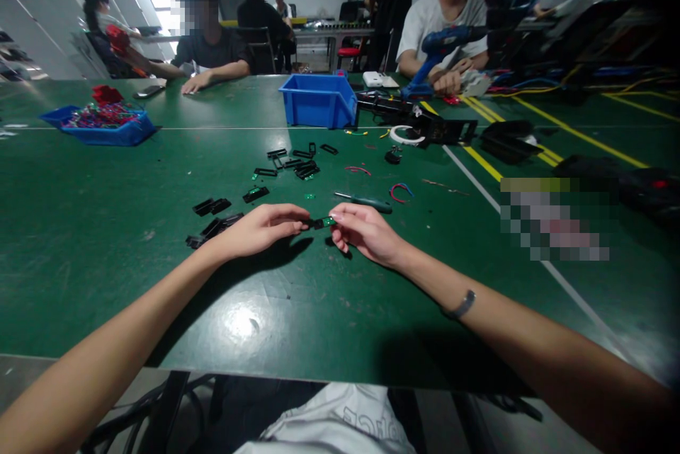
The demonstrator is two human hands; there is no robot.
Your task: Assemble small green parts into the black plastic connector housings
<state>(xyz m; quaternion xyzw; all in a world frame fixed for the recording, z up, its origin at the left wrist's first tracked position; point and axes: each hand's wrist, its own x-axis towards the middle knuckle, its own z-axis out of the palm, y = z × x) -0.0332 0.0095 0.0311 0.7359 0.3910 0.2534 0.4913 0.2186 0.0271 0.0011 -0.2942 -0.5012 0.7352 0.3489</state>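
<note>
Between my two hands is a small black plastic frame (319, 224) with a green circuit board (328, 222) at its right end. My left hand (268, 229) pinches the frame's left end between thumb and fingers. The fingers of my right hand (364, 231) close on the right end, at the board. Just beyond them lies a screwdriver (372, 204) with a green handle. A black frame with green in it (256, 194) rests past my left hand, and a loose green board (309, 196) lies nearby. More black frames (212, 227) are partly hidden behind my left hand.
Several black frames (305, 169) lie farther out, with bits of red wire (358, 171) to their right. Beyond stand a blue bin (319, 100) and a blue tray of wires (106, 129). Across the table, a person holds a cordless drill (433, 57); another person's hand (199, 82) rests there.
</note>
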